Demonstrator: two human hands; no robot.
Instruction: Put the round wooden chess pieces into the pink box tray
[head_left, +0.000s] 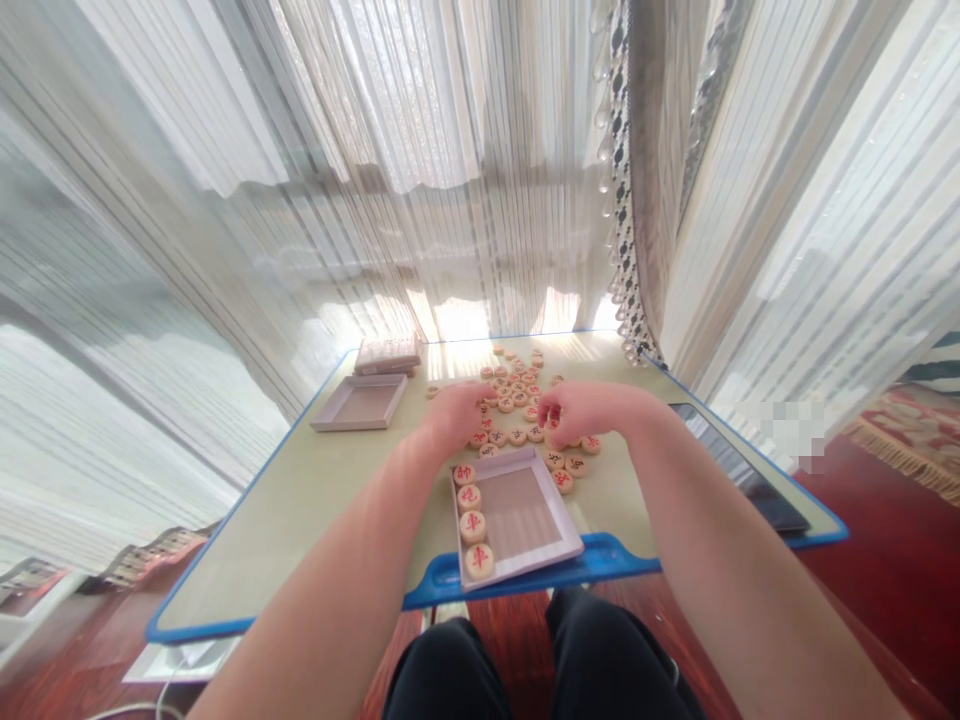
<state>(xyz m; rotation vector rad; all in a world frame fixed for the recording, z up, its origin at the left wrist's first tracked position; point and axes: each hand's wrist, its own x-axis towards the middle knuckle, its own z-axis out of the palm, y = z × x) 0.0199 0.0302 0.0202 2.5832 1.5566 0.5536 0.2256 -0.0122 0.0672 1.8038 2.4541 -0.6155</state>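
Note:
Round wooden xiangqi pieces [520, 398] with red or dark characters lie spread over the table beyond a shallow box. My left hand [456, 413] reaches over their left side, fingers stretched toward the pieces; its palm is hidden. On the right side, the fingers of my right hand [576, 408] are curled together around a red-marked xiangqi piece [553, 424], partly covered by them. The shallow white box [525, 508] sits at the near table edge, between my forearms. Inside it, several red-marked pieces form a column along the left wall, with a red-marked piece [472, 526] among them.
A second shallow box [358, 402] stands at the back left, with a pale, patterned packet [388, 354] behind it. At the right lies a dark flat tablet-like device [739, 465]. The table [322, 530] has a blue rim; sheer curtains [420, 230] hang beyond it.

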